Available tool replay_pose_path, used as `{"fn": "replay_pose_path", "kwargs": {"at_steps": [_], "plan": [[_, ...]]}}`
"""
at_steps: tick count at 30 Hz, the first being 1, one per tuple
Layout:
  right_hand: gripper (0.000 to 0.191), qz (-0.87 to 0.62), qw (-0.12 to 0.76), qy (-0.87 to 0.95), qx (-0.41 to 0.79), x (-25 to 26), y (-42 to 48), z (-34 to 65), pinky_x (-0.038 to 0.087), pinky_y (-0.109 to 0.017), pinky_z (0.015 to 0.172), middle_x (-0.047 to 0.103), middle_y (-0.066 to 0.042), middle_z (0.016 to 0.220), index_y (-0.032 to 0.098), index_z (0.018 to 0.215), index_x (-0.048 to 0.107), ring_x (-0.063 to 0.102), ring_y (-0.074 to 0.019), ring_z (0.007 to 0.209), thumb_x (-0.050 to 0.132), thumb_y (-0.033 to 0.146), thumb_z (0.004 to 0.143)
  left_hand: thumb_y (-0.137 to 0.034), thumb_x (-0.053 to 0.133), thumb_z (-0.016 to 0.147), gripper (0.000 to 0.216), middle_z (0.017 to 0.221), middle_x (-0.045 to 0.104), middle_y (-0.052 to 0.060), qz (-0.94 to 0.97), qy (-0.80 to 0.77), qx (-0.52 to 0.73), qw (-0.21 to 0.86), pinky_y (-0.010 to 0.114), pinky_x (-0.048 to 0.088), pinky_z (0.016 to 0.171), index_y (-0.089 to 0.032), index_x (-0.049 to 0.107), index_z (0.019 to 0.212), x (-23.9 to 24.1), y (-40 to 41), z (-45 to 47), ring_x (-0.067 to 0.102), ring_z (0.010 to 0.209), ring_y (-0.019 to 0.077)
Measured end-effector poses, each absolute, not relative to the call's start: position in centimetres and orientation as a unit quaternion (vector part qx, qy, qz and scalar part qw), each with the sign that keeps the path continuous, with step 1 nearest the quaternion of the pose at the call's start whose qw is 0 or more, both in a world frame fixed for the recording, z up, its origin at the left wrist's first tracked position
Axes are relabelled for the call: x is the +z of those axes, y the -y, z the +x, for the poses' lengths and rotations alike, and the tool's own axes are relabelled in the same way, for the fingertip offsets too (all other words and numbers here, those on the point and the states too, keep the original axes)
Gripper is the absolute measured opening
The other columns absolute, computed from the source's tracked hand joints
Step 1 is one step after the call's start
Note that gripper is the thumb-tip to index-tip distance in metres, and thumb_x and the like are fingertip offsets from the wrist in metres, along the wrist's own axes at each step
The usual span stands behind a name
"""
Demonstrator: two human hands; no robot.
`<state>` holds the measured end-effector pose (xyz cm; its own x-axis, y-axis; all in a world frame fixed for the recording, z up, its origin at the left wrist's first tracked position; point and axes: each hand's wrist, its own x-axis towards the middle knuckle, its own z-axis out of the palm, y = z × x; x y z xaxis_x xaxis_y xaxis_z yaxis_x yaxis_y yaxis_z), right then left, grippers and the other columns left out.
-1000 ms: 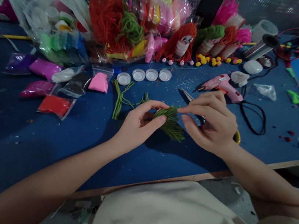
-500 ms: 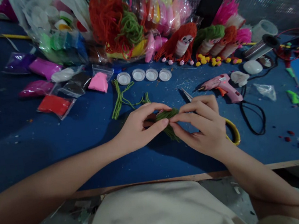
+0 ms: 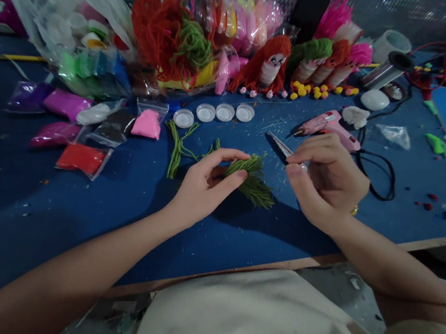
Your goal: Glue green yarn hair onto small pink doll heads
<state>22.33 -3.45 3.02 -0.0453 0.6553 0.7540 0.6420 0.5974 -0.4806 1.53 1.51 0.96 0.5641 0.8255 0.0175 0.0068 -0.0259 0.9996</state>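
Note:
My left hand (image 3: 209,185) is closed around a bundle of green yarn (image 3: 256,184), gripping it between thumb and fingers. The loose ends fan out to the right and downward over the table. To its right, apart from the yarn, my right hand (image 3: 326,177) is raised with thumb and forefinger pinched together. Whether anything thin is in that pinch I cannot make out. Beneath it lie scissors (image 3: 280,145) with their blades pointing up and left; their yellow handle is mostly hidden by the hand. More cut green yarn strands (image 3: 177,151) lie left of the bundle.
Behind my hands several white caps (image 3: 206,113) stand in a row. A pink glue gun (image 3: 327,122) with a black cord lies to the right. Clay packets (image 3: 83,159) are at the left. Yarn-haired dolls (image 3: 269,69) and a red yarn heap (image 3: 158,32) line the back.
My right hand has let go of the green yarn and moved right, over the scissors. The yarn bundle now shows more fully in my left hand, which has hardly moved.

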Motion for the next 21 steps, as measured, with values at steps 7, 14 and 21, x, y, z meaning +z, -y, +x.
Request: {"fn": "replay_pose_path", "kwargs": {"at_steps": [7,14,21], "plan": [[0.017,-0.452,0.575,0.677,0.078,2.43,3.25,22.28,0.047,-0.042,0.073,0.066,-0.003,0.082,0.025,0.097,0.069,0.061,-0.0213,0.078,0.067,0.011,0.087,-0.034,0.068,0.091,0.03,0.119,0.072,0.007,0.635,-0.337,0.322,0.616,0.024,0.054,0.078,-0.017,0.071,0.116,1.23,-1.43,1.44,0.068,0.092,0.0154],[0.009,-0.419,0.618,0.651,0.139,2.27,2.99,21.98,0.051,-0.041,0.072,0.066,-0.003,0.082,0.027,0.093,0.064,0.063,-0.021,0.08,0.067,0.018,0.092,-0.037,0.062,0.096,0.032,0.121,0.074,0.007,0.652,-0.343,0.327,0.592,0.023,0.053,0.074,-0.019,0.073,0.12,1.35,-1.5,1.65,0.068,0.087,0.0135],[0.011,-0.439,0.587,0.665,0.144,2.31,3.1,22.21,0.051,-0.04,0.074,0.062,0.0,0.078,0.025,0.093,0.062,0.06,-0.0182,0.078,0.067,0.016,0.091,-0.034,0.067,0.092,0.031,0.123,0.071,0.008,0.652,-0.322,0.332,0.601,0.025,0.055,0.079,-0.02,0.073,0.119,1.02,-1.43,1.51,0.068,0.101,0.0178]]}}
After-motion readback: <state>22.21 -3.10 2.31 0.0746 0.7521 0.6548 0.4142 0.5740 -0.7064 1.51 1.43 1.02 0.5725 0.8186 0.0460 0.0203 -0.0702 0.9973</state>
